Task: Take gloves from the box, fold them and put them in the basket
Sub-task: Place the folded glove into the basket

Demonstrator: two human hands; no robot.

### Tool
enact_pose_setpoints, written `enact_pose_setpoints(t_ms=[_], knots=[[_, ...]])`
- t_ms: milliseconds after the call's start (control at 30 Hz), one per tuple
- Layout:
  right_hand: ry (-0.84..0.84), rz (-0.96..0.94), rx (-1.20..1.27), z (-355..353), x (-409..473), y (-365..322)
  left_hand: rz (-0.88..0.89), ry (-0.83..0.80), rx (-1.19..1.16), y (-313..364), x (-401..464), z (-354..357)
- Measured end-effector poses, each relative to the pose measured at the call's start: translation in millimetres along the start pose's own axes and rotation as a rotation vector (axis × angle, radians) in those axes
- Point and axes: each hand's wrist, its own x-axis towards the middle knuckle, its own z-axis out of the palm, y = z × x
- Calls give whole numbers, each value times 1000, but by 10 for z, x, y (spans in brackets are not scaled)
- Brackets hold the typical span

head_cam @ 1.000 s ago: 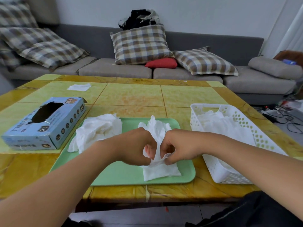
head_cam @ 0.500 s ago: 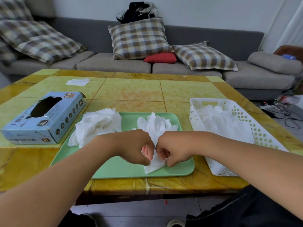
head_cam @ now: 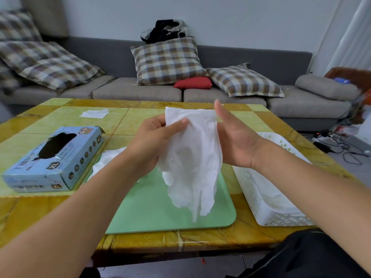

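- While raised above the green tray (head_cam: 160,213), held at its cuff: white glove (head_cam: 192,157), finger end dangling toward the tray without touching it.
- Left hand (head_cam: 152,141): thumb and curled fingers (head_cam: 176,125) pinching the glove's upper left edge.
- Right hand (head_cam: 234,141): palm turned inward against the glove's right side, thumb straight and pointing up; remaining fingers hidden behind the glove, so cannot tell whether curled round it.
- Left of the tray on the yellow-green surface (head_cam: 140,237): blue glove box (head_cam: 54,159), torn opening facing up.
- Between box and left forearm, on the tray's left part: crumpled white glove pile (head_cam: 108,159), partly hidden.
- Right of the tray, just beside it: white basket (head_cam: 267,207) with white gloves inside.
- Far left on the surface: single white sheet (head_cam: 94,113).
- Beyond the surface: grey sofa (head_cam: 140,93) with plaid cushions.
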Motion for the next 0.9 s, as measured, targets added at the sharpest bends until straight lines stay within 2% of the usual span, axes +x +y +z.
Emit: enact_pose_setpoints(t_ms=[67,100,267,467,600,733,833,900], knots=[[-52,27,-75,14,-32,79,28,38,9,15,7,30],[-5,36,-115,35,-42,105,40,58,24,18,6,41],[403,-121,-215,135,-94,31,124,22,103,93,-29,166],[479,-256,-312,135,-654,-608,192,-30,-22,474,7,606],[517,-283,-373,-13,-1088,-969,150,-63,-18,710,108,1060],[592,-223,-357,-299,-1308,-1112,67,-62,49,712,283,1424],[688,-154,-420,-534,-1318,-1150,-15,-36,80,648,515,1581],[767,-194,-475,-675,-1300,-1249,13,-34,57,685,674,1678]])
